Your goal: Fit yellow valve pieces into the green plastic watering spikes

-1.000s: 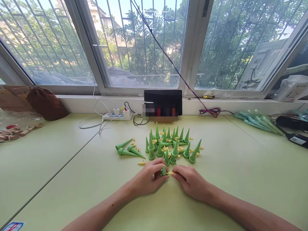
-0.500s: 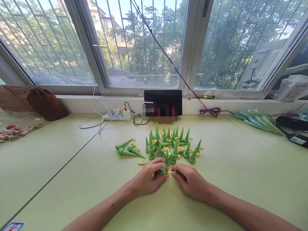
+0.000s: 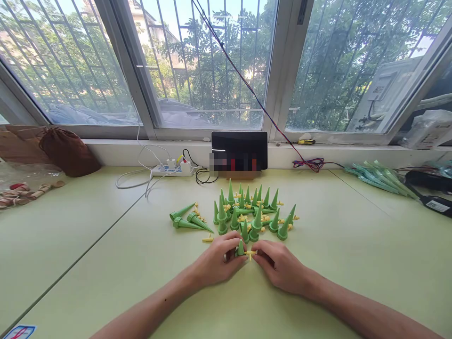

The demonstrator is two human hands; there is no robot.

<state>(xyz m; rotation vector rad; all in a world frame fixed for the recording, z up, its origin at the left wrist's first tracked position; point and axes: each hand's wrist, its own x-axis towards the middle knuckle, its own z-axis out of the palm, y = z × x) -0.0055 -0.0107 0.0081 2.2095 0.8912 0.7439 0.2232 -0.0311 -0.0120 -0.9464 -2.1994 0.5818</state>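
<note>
My left hand (image 3: pixel 222 259) is closed round a green cone (image 3: pixel 240 248), whose tip points up and away between thumb and fingers. A small yellow T-shaped piece (image 3: pixel 250 254) spans the gap between my hands, its left end against the green cone. The thumb and fingers of my right hand (image 3: pixel 278 264) pinch its right end. Just beyond my hands stand several green cones (image 3: pixel 257 219), with yellow pieces scattered among them. More green cones (image 3: pixel 187 224) lie on their sides at the left. One loose yellow piece (image 3: pixel 207 239) rests near my left hand.
A dark tablet (image 3: pixel 239 147) stands at the back of the pale green table (image 3: pixel 158 282). Left of it are a white power strip (image 3: pixel 173 170), cables and a brown bag (image 3: pixel 68 151). Green plastic strips (image 3: pixel 381 178) and a black device (image 3: pixel 438 203) lie at the right.
</note>
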